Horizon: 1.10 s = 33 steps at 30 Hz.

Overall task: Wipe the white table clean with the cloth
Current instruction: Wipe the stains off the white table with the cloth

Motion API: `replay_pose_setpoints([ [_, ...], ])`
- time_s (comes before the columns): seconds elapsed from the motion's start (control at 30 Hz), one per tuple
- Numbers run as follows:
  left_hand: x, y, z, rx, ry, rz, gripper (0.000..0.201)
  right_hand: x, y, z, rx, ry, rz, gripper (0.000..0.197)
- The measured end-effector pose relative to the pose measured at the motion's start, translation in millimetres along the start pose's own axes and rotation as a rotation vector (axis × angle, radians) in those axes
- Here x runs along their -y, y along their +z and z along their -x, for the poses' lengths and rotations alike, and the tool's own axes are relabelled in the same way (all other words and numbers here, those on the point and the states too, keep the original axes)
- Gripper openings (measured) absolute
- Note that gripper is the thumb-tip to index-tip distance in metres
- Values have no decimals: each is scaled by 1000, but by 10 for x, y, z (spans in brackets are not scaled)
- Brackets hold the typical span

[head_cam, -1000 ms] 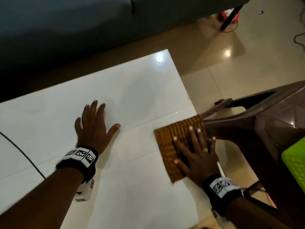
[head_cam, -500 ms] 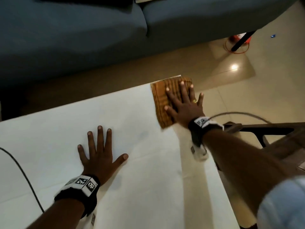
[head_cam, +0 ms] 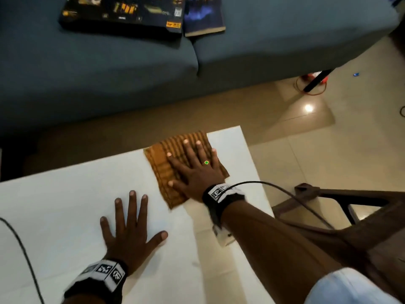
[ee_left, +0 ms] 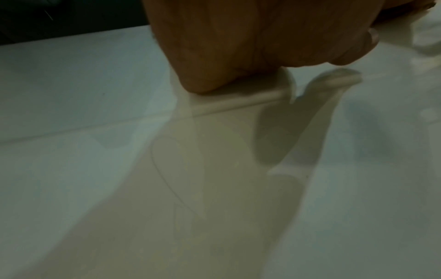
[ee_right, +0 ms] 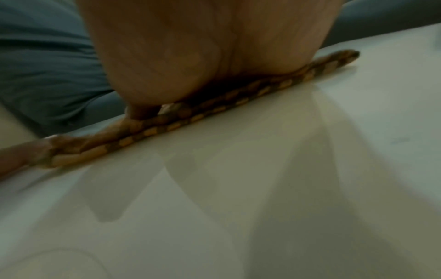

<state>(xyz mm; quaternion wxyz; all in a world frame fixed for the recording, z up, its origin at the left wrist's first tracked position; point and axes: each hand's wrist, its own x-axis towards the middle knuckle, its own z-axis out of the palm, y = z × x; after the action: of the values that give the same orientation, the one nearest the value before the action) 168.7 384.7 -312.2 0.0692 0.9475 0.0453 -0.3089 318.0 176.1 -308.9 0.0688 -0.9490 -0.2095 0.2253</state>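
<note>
Pressing flat on striped brown cloth (head_cam: 166,172): right hand (head_cam: 195,172), fingers straight and spread, no curl round it. Cloth lies near far right corner of white table (head_cam: 65,205). Left hand (head_cam: 129,233) flat on bare tabletop, fingers spread, holding nothing. Blue sofa (head_cam: 109,73) beyond table, two boxes on it: black box (head_cam: 122,12), dark blue box (head_cam: 203,14). One brown chair (head_cam: 350,216) just beside table on right. One black cable (head_cam: 24,255) crosses table at left.

white table (head_cam: 65,194) | on it: cloth (head_cam: 162,170), 2 flat hands
</note>
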Motion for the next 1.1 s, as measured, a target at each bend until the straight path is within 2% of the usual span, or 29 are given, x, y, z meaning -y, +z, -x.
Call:
replay_pose_setpoints([
  [0.07, 5, 10, 14, -38, 14, -5, 99, -300, -69, -5, -45, 60, -4, 75],
  [0.17, 17, 59, 30, -106, 40, 12, 102, -824, -212, 53, -51, 258, -40, 77],
  [0.27, 23, 82, 22, -151, 46, 4, 107, -981, -278, 82, -21, 326, -46, 79],
  [0.37, 35, 118, 9, -157, 44, -11, 108, -717, -253, -28, -17, 335, -46, 81],
  [0.5, 29, 99, -3, -110, 42, -15, 99, 43, -100, -185, 29, 68, -2, 82],
  [0.57, 29, 93, -16, -93, 34, -21, 97, 323, -23, -217, 35, 16, 17, 82],
  [0.63, 35, 96, -30, -95, 39, -22, 97, 290, -28, -232, 23, 0, 28, 82],
  [0.7, 38, 102, -22, -110, 45, -6, 95, 13, -89, -202, -3, 13, 22, 80],
  [0.83, 13, 93, 5, -149, 39, 39, 99, -694, -269, -36, -28, 286, -39, 81],
  [0.9, 9, 92, 4, -149, 37, 40, 100, -801, -305, -5, 7, 345, -39, 81],
  [1.0, 7, 99, 6, -173, 38, 50, 101, -578, -300, -111, 15, 379, -63, 82],
  [1.1, 16, 93, -3, -128, 43, 17, 101, -73, -244, -349, -2, 218, -22, 82],
])
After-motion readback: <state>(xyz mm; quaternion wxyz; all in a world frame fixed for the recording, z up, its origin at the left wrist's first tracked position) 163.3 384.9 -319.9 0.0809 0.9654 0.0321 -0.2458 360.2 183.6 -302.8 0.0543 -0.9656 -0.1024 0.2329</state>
